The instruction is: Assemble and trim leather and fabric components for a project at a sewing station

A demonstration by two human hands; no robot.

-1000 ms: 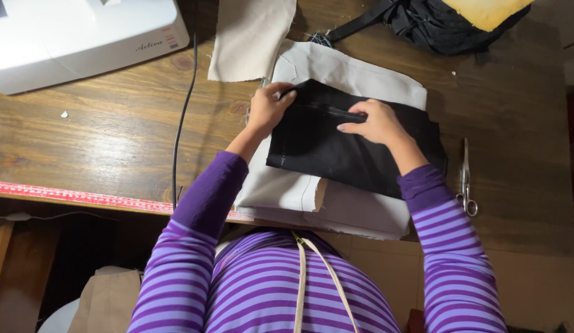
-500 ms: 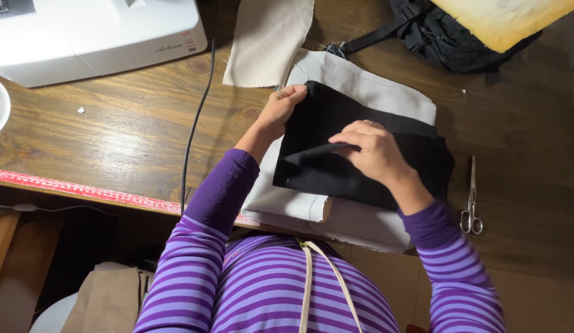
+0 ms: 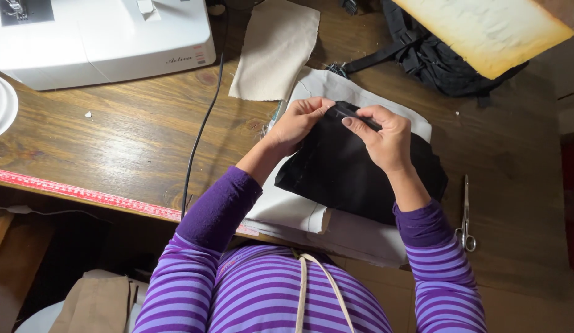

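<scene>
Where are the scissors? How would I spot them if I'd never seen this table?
Start at the wooden table and find the black cloth that both hands pinch. Look to its right, past the right hand. The scissors lie alone on bare wood, the only thin, shiny metal thing there, loops towards the person.

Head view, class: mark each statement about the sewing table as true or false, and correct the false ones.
1. Both hands, left hand and right hand, pinch the top edge of the black fabric. True.
2. The scissors lie on the black fabric. False: they lie on the wooden table, to its right.
3. The sewing machine is white. True.
4. The black fabric lies directly on bare wood. False: it lies on pale cloth.
</scene>
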